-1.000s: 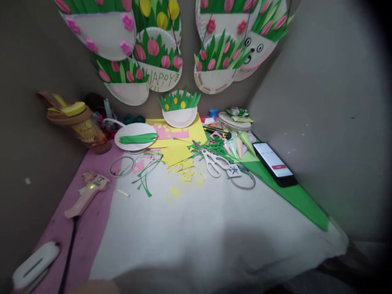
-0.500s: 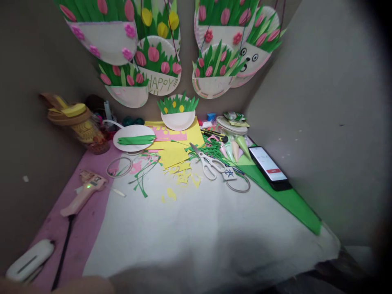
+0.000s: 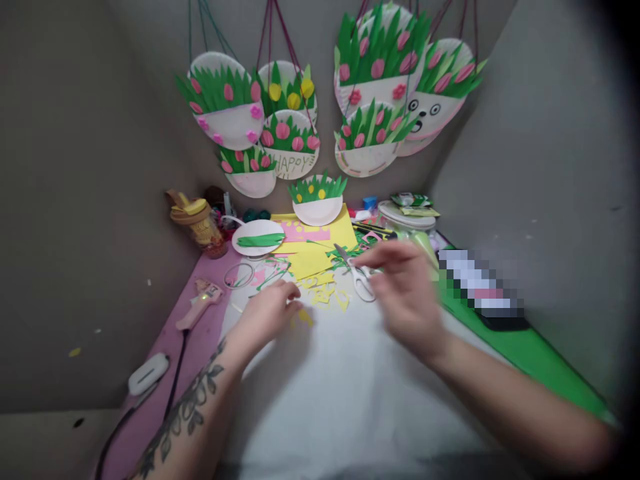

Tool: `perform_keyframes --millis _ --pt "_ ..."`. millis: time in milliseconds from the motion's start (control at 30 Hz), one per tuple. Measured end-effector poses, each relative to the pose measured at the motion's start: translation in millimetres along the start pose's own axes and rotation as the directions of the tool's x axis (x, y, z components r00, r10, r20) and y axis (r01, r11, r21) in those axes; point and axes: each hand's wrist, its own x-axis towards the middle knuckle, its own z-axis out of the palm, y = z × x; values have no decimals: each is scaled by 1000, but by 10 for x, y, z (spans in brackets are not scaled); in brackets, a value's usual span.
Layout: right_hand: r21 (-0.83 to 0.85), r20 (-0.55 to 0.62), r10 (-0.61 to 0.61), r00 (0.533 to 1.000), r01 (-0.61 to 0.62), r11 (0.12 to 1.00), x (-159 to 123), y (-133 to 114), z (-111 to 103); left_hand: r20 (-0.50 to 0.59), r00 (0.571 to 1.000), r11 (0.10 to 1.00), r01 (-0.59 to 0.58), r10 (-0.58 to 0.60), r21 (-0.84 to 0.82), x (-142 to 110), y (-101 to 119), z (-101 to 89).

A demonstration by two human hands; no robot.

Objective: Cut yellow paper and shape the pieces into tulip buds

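My left hand (image 3: 267, 313) rests palm down on the white sheet (image 3: 350, 400), fingers curled, fingertips beside yellow paper scraps (image 3: 325, 297); whether it holds anything is hidden. My right hand (image 3: 405, 293) is blurred, its fingers stretched out just right of the white-handled scissors (image 3: 361, 281), close to them but not gripping. Yellow paper sheets (image 3: 307, 257) and green paper trimmings (image 3: 345, 253) lie behind the scissors. A tattooed left forearm runs in from the lower left.
A pink glue gun (image 3: 200, 305) with its cord and a white device (image 3: 149, 373) lie on the pink mat at left. A plate with green strips (image 3: 257, 237), a jar (image 3: 200, 223), a phone (image 3: 480, 293) on green paper (image 3: 530, 347), and hanging plate crafts (image 3: 300, 127) surround the work area.
Both hands have come into view over the white sheet, the right one moving toward the scissors. The camera has pulled back and tilted up, showing more wall.
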Motion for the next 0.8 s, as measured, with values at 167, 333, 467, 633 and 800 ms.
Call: perform_keyframes --millis 167,333,467,633,800 --pt "210 265 -171 949 116 971 -83 250 870 171 980 985 71 -98 156 -49 -177 288" --pt "175 288 -210 934 165 971 -193 443 1127 269 958 995 86 -98 53 -88 -260 362" --pt "261 294 -202 934 125 957 -186 441 1075 258 963 993 96 -77 -63 -60 -287 398" --pt "489 247 -31 968 -97 867 -119 464 1031 276 960 914 143 -36 -379 -33 -296 368" --pt "696 224 94 970 -227 681 -60 468 1019 52 988 767 145 -145 -625 -14 -159 392"
